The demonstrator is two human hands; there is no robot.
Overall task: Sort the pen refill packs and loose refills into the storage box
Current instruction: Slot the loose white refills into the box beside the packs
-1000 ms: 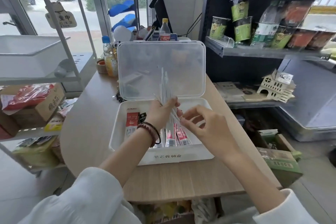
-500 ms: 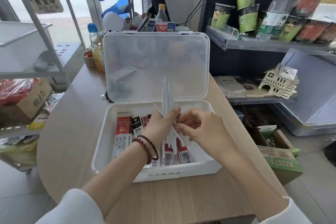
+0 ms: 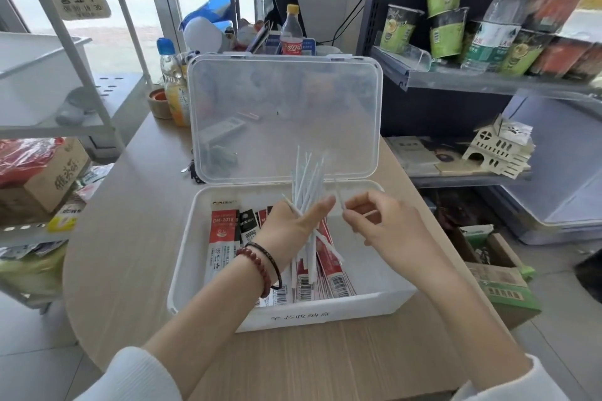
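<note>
White, red and pale wood grain.

My loose refills [image 3: 306, 179] are milky white against the cloudy, see-through lid [image 3: 283, 101]; the storage box [image 3: 182, 257] is plain white, with faint grey lettering on its front wall. The refill packs [image 3: 223, 238] are red over white with black barcodes, and one black pack [image 3: 248, 225] has white print. On my wrist, a bracelet of dark red beads [image 3: 257, 265] sits beside a thin black cord [image 3: 273, 262]. My sleeve [image 3: 136, 374] is white. The tabletop [image 3: 130, 238] is light beige wood grain. The cola bottle [image 3: 291, 36] has a red label and yellow cap; the shelf cups [image 3: 402, 29] are green and black.
</note>
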